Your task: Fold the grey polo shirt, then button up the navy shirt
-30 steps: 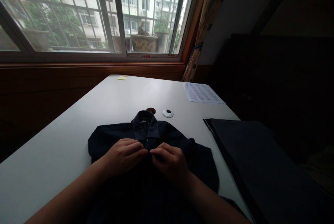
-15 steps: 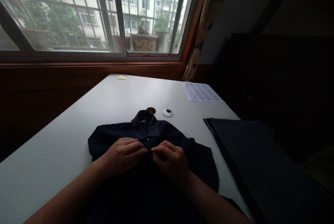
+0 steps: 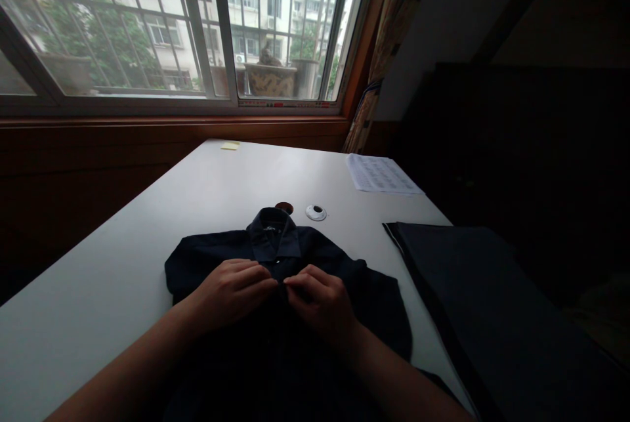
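Note:
A dark navy collared shirt (image 3: 378,304) lies front up on the white table, its collar (image 3: 266,248) pointing away from me. Just below the collar, a small pale button (image 3: 277,262) shows on the front. My left hand (image 3: 239,291) is closed with its fingertips pinching the shirt front. Close beside it, my right hand (image 3: 319,297) pinches the same front strip from the other side. The fingertips of both hands almost meet. What lies exactly between them is too dark and small to make out.
Folded dark cloth (image 3: 472,277) lies on the right of the white table (image 3: 113,258). Printed papers (image 3: 384,174) rest at the far right corner, a yellow note (image 3: 230,146) at the far left. Beyond the collar are a cable hole (image 3: 284,207) and a white round cap (image 3: 315,212).
My right fingertips have shifted very slightly left, closer to my left fingertips. The shirt and my left hand stay almost in place.

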Action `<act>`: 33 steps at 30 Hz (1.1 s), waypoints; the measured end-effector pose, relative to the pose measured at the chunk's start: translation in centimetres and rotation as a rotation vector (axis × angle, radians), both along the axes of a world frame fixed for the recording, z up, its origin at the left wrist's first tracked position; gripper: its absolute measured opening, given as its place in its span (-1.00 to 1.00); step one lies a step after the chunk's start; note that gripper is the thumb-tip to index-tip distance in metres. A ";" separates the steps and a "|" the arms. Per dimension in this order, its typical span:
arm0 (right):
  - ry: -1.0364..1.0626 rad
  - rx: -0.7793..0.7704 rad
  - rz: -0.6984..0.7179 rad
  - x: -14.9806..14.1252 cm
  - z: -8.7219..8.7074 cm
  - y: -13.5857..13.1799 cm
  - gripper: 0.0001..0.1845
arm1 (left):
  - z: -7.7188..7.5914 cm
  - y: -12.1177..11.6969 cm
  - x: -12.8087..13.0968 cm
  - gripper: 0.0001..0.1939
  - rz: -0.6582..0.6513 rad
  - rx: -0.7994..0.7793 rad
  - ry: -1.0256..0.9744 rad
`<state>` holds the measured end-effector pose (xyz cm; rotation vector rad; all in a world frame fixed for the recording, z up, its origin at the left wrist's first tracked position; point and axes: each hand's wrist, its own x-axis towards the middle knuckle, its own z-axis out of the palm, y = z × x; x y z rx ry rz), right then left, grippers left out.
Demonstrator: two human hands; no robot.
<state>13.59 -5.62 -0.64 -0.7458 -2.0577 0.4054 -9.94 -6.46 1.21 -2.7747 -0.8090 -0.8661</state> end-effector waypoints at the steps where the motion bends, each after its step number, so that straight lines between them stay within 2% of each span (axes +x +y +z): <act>1: -0.001 -0.002 0.000 0.0 0.1 0.0 -0.90 | 0.0 0.0 0.0 -0.87 -0.001 0.000 -0.002; 10: -0.027 -0.024 0.004 0.2 -0.2 0.1 -0.89 | 0.1 0.0 0.1 -0.88 -0.005 -0.009 0.000; 17: -0.009 -0.103 -0.031 0.0 -0.2 0.2 -0.90 | 0.0 0.3 -0.2 -0.88 0.021 -0.056 0.075; 26: -0.227 -0.224 -0.016 0.1 -0.4 0.6 -0.92 | -0.2 0.4 -0.4 -0.83 0.053 -0.171 0.173; 33: -0.272 -0.246 0.003 -0.1 -0.5 0.8 -0.93 | -0.2 0.4 -0.1 -0.88 0.018 -0.268 0.088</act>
